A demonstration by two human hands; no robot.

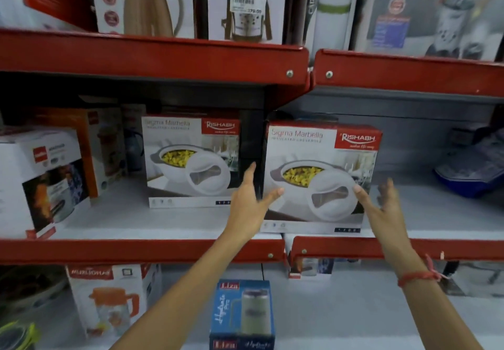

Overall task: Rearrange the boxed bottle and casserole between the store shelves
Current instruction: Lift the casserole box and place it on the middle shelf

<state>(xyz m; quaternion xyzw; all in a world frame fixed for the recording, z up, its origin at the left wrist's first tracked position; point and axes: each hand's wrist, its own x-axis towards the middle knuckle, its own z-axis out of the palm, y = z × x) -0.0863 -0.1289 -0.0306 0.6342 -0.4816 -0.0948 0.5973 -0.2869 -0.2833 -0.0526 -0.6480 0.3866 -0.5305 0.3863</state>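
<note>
So the casserole box (321, 175) is stood upright on the middle shelf (141, 250), right of a matching second box (192, 158). It's flanked by the left hand (249, 199) and right hand (381, 205), both spread open, nothing gripped. The blue bottle box (242, 314) is parked on the lower shelf, nearer.

Casserole box (321, 175): white with red top band, printed "Sigma Marbella", pictured dish with yellow food; upright on middle shelf, front edge at shelf lip, facing out. Bottle box (242, 314): blue, "Liza" label, pictured pale bottle; upright on lower shelf, below and left of casserole box.
</note>
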